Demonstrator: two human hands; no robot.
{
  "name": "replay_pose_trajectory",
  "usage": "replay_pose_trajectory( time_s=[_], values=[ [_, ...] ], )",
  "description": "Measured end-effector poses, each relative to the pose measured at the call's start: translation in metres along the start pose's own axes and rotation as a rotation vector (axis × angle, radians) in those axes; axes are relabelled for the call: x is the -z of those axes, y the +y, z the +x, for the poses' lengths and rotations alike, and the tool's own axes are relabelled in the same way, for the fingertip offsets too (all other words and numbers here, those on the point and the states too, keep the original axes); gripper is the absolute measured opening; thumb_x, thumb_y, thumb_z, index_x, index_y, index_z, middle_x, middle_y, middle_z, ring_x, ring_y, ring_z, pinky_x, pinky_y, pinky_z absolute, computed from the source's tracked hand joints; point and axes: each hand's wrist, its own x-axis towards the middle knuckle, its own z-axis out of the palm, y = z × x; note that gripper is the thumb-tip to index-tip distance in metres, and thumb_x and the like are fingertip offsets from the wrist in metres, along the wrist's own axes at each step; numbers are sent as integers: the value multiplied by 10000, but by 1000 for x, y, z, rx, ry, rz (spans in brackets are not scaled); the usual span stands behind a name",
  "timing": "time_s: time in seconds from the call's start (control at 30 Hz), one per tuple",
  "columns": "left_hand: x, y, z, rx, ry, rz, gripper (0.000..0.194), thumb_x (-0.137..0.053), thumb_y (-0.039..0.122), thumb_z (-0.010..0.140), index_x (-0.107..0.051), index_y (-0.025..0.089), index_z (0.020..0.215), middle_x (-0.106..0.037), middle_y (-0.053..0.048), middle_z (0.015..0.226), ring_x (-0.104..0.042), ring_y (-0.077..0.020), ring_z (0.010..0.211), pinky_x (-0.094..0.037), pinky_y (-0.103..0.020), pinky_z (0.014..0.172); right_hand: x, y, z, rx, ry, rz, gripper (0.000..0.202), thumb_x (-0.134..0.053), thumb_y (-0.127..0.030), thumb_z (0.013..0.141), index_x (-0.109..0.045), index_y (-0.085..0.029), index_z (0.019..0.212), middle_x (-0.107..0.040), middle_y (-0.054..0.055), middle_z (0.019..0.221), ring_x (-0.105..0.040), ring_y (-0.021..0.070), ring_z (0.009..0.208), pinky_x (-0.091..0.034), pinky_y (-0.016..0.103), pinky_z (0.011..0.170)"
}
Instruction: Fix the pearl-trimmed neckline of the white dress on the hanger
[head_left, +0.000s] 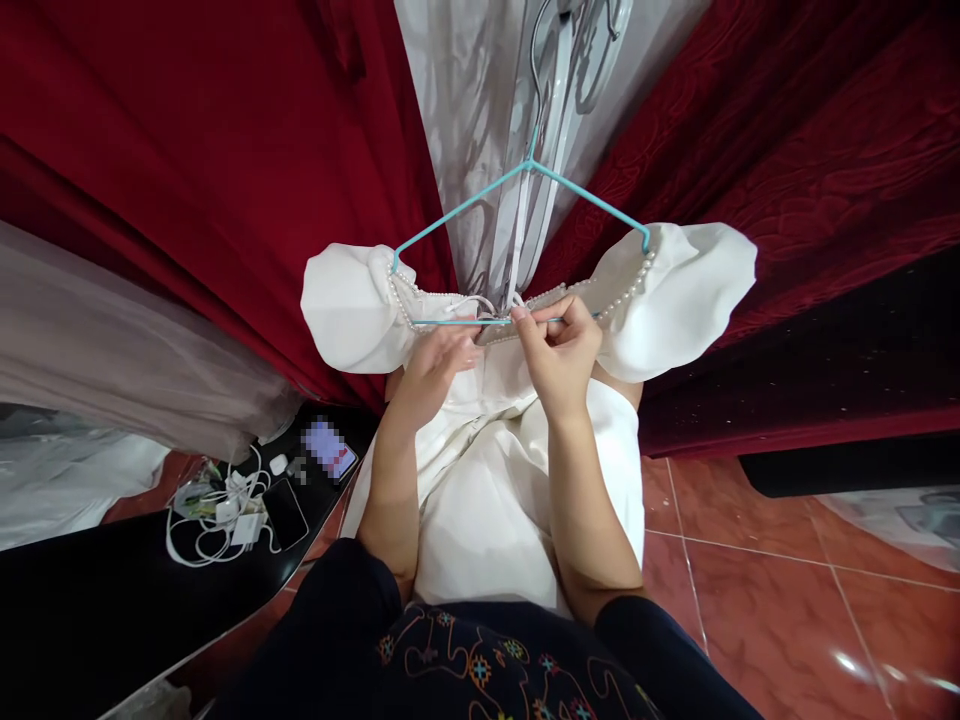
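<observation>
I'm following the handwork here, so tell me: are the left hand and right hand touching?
Apart. The head view shows a gap between the left hand and the right hand, with the blue hanger's lower bar crossing it.

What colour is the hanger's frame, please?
The frame is light blue, clearest in the head view.

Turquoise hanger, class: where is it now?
In the head view, the turquoise hanger is upper centre, between puffed white sleeves, lower bar by the right hand.

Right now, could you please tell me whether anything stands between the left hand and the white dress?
Nothing visible stands between the left hand and the white dress; the blue hanger bar crosses the neckline near that hand.
</observation>
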Motion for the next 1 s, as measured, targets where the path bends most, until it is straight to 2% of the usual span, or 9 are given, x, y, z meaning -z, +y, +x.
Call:
replay_pose_trajectory(
  time_s=[0.1,0.2,0.27,0.33,0.47,0.57,0.7,0.87,1.0],
  values=[
    [7,18,-16,-108,-62,243,334,-617,490,1072,-828,244,1153,-835,-81,1222,-776,-241,1193,-619,-410,1086,3,2,0,-3,-8,1,554,-832,-689,810,-510,-240,780,-409,-106,484,-318,47,442,-240,239,460],
    [9,33,-15,-515,248,264,192,-654,381,1062,-815,289,1112,-823,-28,1111,-776,-235,1141,-613,-483,1123,6,5,4,3,-23,10,532,-843,-663,815,-516,-244,788,-406,-102,493,-306,49,448,-225,249,461],
    [15,35,-2,-770,470,350,141,-722,380,1013,-785,309,1117,-782,-16,1170,-720,-269,1279,-526,-568,1237,7,6,7,7,-25,11,521,-843,-650,823,-516,-247,793,-400,-101,498,-303,51,454,-226,256,467],
    [24,28,17,-888,592,521,241,-776,422,957,-761,300,1165,-726,-33,1321,-558,-328,1504,-350,-641,1355,7,8,8,10,-22,1,516,-837,-649,831,-513,-249,797,-394,-101,500,-307,55,461,-234,261,473],
    [43,7,51,-754,595,719,457,-784,409,900,-699,260,1323,-641,-81,1507,-374,-368,1640,-165,-632,1415,4,8,5,2,-11,-26,508,-821,-649,848,-510,-248,814,-382,-108,510,-298,55,470,-224,267,476],
    [46,1,63,-668,660,633,311,-595,241,956,-736,226,1233,-729,-74,1358,-558,-313,1505,-309,-563,1375,4,8,4,22,12,-61,505,-801,-652,865,-506,-245,817,-372,-113,518,-300,54,478,-231,270,480],
    [54,9,69,-567,738,428,352,-442,78,929,-743,168,1088,-779,-60,1108,-747,-221,1138,-581,-411,1100,9,8,7,66,37,-84,501,-799,-647,867,-508,-243,810,-362,-110,530,-308,56,488,-241,275,481],
    [76,3,82,-525,907,194,282,-464,36,894,-697,150,1005,-737,-52,970,-705,-157,907,-587,-325,877,14,7,12,70,28,-85,500,-822,-636,849,-519,-242,791,-373,-102,531,-321,58,489,-256,277,483],
    [87,-13,94,-350,864,-43,134,-538,144,931,-662,156,981,-669,-9,848,-626,-123,753,-510,-288,707,16,4,11,62,38,-92,523,-838,-653,825,-512,-248,761,-375,-94,527,-327,62,488,-261,272,479]
  ],
)
